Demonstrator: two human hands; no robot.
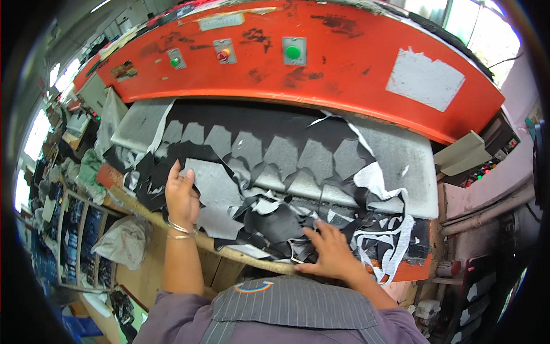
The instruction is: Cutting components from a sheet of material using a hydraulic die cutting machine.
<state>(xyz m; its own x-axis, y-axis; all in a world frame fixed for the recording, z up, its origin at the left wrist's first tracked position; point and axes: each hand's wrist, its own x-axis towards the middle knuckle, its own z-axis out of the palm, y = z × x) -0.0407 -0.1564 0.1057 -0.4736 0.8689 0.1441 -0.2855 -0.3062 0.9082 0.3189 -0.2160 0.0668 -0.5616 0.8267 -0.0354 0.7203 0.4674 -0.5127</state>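
My left hand (182, 198), with bracelets at the wrist, is raised at the left edge of a large grey sheet piece (215, 189). Its thumb and fingers stand apart, the thumb close to the sheet's edge; whether it touches the sheet I cannot tell. Over a heap of black scraps (269, 223) near the front edge, my right hand (329, 249) spreads its fingers with nothing visible in them. Beyond the heap lies a black sheet (246, 120) with a row of grey cut shapes (281, 155) along its near side.
A red machine beam (252, 69) with green and red buttons spans the far side, above a pale cutting board (401, 155). White strips (395, 246) tangle at the right. A wooden edge (154, 218) runs along the front; a whitish sack (123, 243) sits lower left.
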